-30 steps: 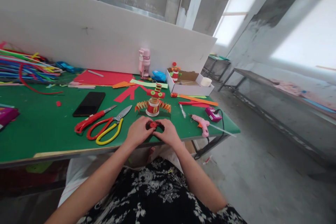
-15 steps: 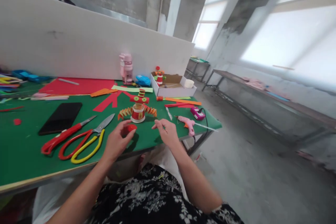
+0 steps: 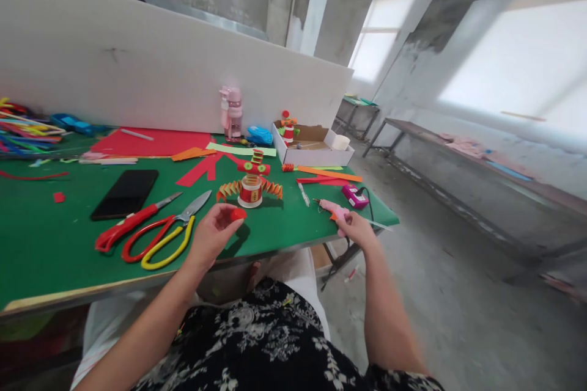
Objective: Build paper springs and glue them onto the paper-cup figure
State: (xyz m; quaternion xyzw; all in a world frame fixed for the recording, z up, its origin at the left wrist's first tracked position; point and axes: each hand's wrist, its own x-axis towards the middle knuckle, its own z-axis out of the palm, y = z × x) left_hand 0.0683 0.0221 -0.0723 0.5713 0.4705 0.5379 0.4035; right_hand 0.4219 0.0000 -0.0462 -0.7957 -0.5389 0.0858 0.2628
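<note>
One red piece (image 3: 238, 214) is pinched at the left grip's (image 3: 212, 232) fingertips; near the desk's (image 3: 279, 232) right edge, a glue gun (image 3: 329, 207) is held by the right grip (image 3: 358, 230).

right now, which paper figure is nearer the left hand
The figure with pleated orange arms, just beyond the left hand; the other figure stands farther back, at the white box.

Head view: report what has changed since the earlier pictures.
The right hand let go of the red piece, moved right and took hold of the pink glue gun. The left hand shifted left, holding the red piece alone. The paper figure, scissors and phone stayed put.
</note>
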